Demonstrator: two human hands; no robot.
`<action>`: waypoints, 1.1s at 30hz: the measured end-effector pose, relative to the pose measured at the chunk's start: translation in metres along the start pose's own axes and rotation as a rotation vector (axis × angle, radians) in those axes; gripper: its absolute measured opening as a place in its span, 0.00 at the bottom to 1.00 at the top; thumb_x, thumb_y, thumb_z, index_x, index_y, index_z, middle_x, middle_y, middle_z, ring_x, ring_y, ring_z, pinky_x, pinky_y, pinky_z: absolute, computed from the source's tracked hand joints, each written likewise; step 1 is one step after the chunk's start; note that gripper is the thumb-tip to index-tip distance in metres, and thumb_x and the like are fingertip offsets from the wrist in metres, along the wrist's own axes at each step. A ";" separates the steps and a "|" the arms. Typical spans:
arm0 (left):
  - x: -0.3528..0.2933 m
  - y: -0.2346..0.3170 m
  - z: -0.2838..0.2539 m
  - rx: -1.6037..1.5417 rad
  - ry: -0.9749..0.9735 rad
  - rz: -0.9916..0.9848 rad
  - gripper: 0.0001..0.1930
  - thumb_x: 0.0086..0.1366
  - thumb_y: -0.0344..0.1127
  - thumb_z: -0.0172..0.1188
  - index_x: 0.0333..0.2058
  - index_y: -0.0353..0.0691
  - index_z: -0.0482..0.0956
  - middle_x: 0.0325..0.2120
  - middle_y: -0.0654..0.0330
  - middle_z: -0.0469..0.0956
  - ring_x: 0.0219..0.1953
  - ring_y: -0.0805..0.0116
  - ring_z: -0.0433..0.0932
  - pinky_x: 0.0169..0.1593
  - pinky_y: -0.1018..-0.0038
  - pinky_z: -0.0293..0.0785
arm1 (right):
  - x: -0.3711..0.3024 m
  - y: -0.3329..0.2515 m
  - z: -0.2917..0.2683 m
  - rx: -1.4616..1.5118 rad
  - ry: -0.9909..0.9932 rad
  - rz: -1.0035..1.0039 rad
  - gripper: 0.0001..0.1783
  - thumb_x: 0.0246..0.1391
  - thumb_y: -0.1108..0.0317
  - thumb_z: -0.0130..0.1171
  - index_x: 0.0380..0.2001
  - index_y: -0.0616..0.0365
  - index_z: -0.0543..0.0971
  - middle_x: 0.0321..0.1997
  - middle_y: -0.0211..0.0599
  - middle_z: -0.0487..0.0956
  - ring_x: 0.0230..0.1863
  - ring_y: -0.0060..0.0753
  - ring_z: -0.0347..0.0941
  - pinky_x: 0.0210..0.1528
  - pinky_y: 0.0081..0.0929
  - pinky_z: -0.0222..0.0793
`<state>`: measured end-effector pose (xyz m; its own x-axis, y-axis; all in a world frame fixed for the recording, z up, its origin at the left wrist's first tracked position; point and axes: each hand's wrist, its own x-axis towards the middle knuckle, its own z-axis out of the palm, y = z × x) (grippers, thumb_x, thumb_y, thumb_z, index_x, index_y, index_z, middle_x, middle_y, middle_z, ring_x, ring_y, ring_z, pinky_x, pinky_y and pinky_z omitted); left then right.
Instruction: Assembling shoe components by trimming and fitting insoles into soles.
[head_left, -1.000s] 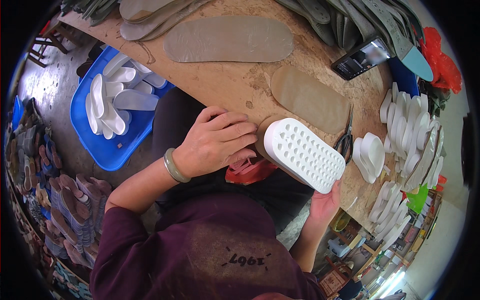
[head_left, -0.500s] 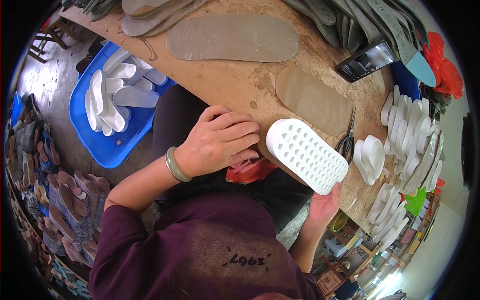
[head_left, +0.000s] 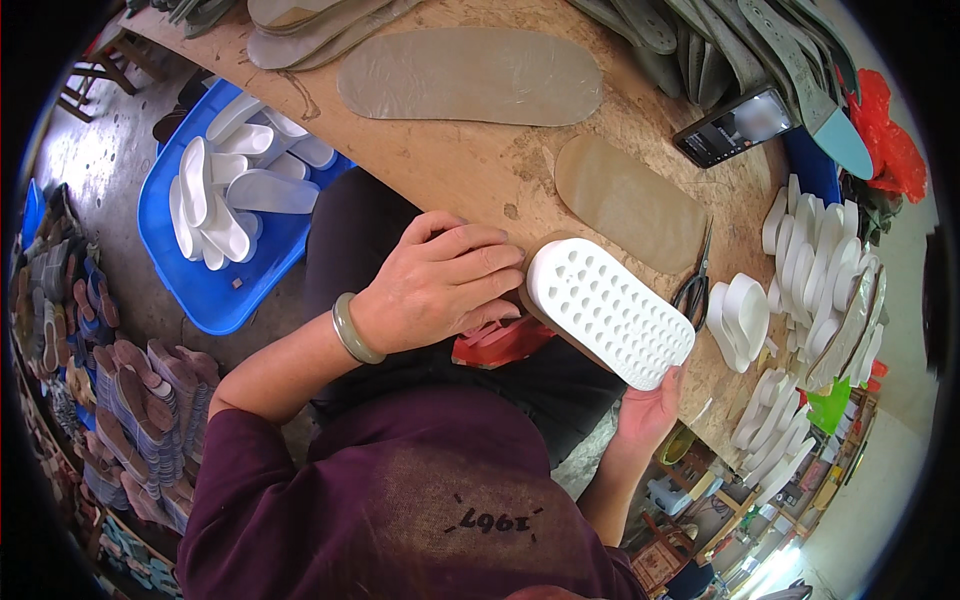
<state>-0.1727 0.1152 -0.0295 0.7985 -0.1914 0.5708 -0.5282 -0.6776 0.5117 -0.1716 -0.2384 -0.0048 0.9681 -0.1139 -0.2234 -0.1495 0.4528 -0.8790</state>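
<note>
A thick white shoe sole [head_left: 610, 312], its face dotted with rows of small hollows, lies over a brown insole-shaped sheet [head_left: 531, 300] at the table's front edge. My right hand [head_left: 648, 408] grips the sole's near right end, thumb at the rim and the other fingers mostly hidden beneath. Beside the sole's left end, my left hand [head_left: 440, 278], with a bangle on its wrist, has bent, parted fingers. Its fingertips are close to the brown sheet's edge; whether they touch or pinch it I cannot tell. Another brown sheet [head_left: 632, 205] lies just beyond the sole.
Black scissors [head_left: 692, 297] rest right of the sole, near stacked white soles [head_left: 738, 320]. A phone [head_left: 735, 127] leans at the back right by grey straps. A large brown sheet [head_left: 470, 77] lies farther back. A blue basin [head_left: 215, 315] of white pieces stands on the left.
The white sole has shifted very slightly left over the brown sheet, covering a little more of its left end. Both hands have barely moved.
</note>
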 end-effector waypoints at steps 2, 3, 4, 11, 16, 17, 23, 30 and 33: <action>0.001 -0.001 0.000 0.002 -0.002 0.001 0.17 0.54 0.45 0.71 0.39 0.46 0.83 0.45 0.66 0.80 0.50 0.66 0.77 0.53 0.64 0.66 | 0.001 0.001 0.001 -0.003 0.001 -0.004 0.31 0.67 0.72 0.46 0.71 0.59 0.56 0.69 0.46 0.66 0.68 0.44 0.65 0.68 0.48 0.64; 0.001 -0.001 0.000 0.002 -0.006 0.000 0.17 0.54 0.45 0.71 0.40 0.46 0.83 0.46 0.66 0.80 0.50 0.66 0.77 0.53 0.64 0.66 | 0.001 0.001 0.001 -0.007 0.001 -0.010 0.31 0.67 0.73 0.46 0.71 0.59 0.56 0.69 0.46 0.66 0.68 0.44 0.65 0.68 0.48 0.64; 0.002 -0.001 0.000 0.001 -0.010 0.002 0.17 0.53 0.45 0.71 0.40 0.46 0.83 0.46 0.66 0.80 0.50 0.66 0.77 0.53 0.64 0.67 | 0.001 0.000 0.002 -0.006 0.003 -0.015 0.31 0.67 0.73 0.46 0.71 0.59 0.56 0.69 0.46 0.66 0.68 0.44 0.65 0.68 0.48 0.64; 0.003 0.006 -0.007 0.052 -0.031 0.007 0.18 0.52 0.42 0.72 0.40 0.44 0.82 0.44 0.65 0.81 0.49 0.66 0.77 0.52 0.65 0.67 | 0.002 0.004 0.003 -0.024 -0.007 -0.036 0.31 0.65 0.75 0.47 0.70 0.62 0.56 0.68 0.48 0.67 0.67 0.43 0.66 0.67 0.45 0.65; 0.018 0.014 -0.009 0.039 -0.085 0.020 0.19 0.50 0.43 0.73 0.38 0.43 0.81 0.41 0.63 0.80 0.44 0.63 0.77 0.51 0.65 0.67 | -0.002 0.001 0.007 -0.038 0.031 -0.012 0.30 0.65 0.74 0.47 0.70 0.60 0.57 0.66 0.45 0.69 0.66 0.41 0.69 0.65 0.43 0.68; 0.026 0.020 -0.005 -0.001 -0.042 -0.001 0.20 0.49 0.45 0.73 0.39 0.42 0.80 0.42 0.62 0.79 0.43 0.62 0.77 0.51 0.65 0.67 | -0.004 -0.002 0.013 0.020 0.053 0.009 0.31 0.63 0.78 0.50 0.68 0.61 0.59 0.63 0.44 0.71 0.62 0.38 0.72 0.61 0.40 0.72; 0.099 0.067 0.022 0.002 -0.295 0.245 0.40 0.47 0.52 0.72 0.58 0.40 0.72 0.56 0.51 0.71 0.57 0.49 0.71 0.61 0.54 0.66 | 0.001 -0.006 0.017 0.021 0.071 0.024 0.31 0.62 0.77 0.51 0.68 0.59 0.59 0.61 0.43 0.72 0.60 0.37 0.73 0.59 0.38 0.74; 0.109 0.067 0.036 -0.061 -0.443 0.249 0.35 0.46 0.45 0.75 0.56 0.48 0.76 0.54 0.53 0.73 0.53 0.50 0.72 0.57 0.59 0.70 | 0.014 -0.015 -0.003 -0.114 0.001 -0.101 0.28 0.65 0.73 0.52 0.67 0.59 0.62 0.60 0.44 0.72 0.55 0.34 0.76 0.56 0.33 0.75; 0.108 0.070 0.039 -0.036 -0.470 0.253 0.35 0.45 0.43 0.75 0.55 0.49 0.77 0.54 0.54 0.73 0.53 0.51 0.72 0.57 0.59 0.70 | 0.019 -0.032 -0.029 -0.271 0.042 -0.262 0.26 0.67 0.71 0.50 0.66 0.60 0.64 0.61 0.45 0.72 0.53 0.33 0.77 0.56 0.30 0.74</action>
<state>-0.1120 0.0195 0.0424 0.6837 -0.6485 0.3347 -0.7240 -0.5456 0.4221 -0.1541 -0.2807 0.0068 0.9724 -0.2331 0.0113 0.0483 0.1539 -0.9869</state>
